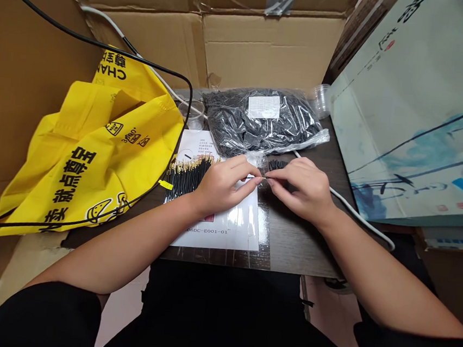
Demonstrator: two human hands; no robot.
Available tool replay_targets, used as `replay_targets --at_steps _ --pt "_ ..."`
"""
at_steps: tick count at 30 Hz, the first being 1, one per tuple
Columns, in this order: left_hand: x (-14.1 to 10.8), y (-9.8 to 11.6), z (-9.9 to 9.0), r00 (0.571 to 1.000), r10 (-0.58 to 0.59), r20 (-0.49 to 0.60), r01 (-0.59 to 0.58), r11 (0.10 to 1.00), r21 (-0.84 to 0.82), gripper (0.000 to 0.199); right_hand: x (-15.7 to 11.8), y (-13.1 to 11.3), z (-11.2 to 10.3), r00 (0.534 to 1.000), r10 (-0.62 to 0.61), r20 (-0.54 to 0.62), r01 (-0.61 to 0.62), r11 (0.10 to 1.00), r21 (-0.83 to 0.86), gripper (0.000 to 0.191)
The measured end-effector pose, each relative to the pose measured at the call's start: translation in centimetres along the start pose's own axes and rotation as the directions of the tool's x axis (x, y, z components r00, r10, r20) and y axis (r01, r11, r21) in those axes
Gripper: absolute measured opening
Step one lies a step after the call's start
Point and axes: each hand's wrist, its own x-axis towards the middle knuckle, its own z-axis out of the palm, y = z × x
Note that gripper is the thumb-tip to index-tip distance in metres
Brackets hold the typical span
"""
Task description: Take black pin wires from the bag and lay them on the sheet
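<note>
My left hand (226, 181) is closed in a pinch on a thin black wire (251, 177) above the paper. The wire's gold-coloured end (263, 177) shows between my two hands. Facing it, my right hand (306, 189) has thumb and forefinger pinched at that end; a tiny dark piece seems to be in them, too small to make out. Beside and partly behind my left hand lies a bundle of black wires (185, 179) with gold-coloured terminals. Short black tubes (277, 165) sit in a small pile just behind my right fingertips.
A clear plastic bag (224, 115) packed with black pieces lies at the back. Printed paper (229, 240) is on the dark table (301, 251). A yellow bag (139, 115) and a black cable (151, 66) are left, a pale printed box (408, 125) right. Cardboard (268, 51) stands behind.
</note>
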Motion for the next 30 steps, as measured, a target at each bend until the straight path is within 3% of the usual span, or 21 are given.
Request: replay_targets --at_steps 24,30 --pt "0.05 0.18 0.01 0.999 0.035 0.021 -0.035 0.999 0.017 0.010 0.05 -0.18 0.70 0.999 -0.027 0.019 0.027 1.000 0.003 0.007" --pt "0.13 0.34 -0.13 0.998 0.050 0.049 -0.051 0.999 0.006 0.010 0.15 -0.48 0.37 0.998 0.010 0.069 -0.012 0.999 0.034 0.003"
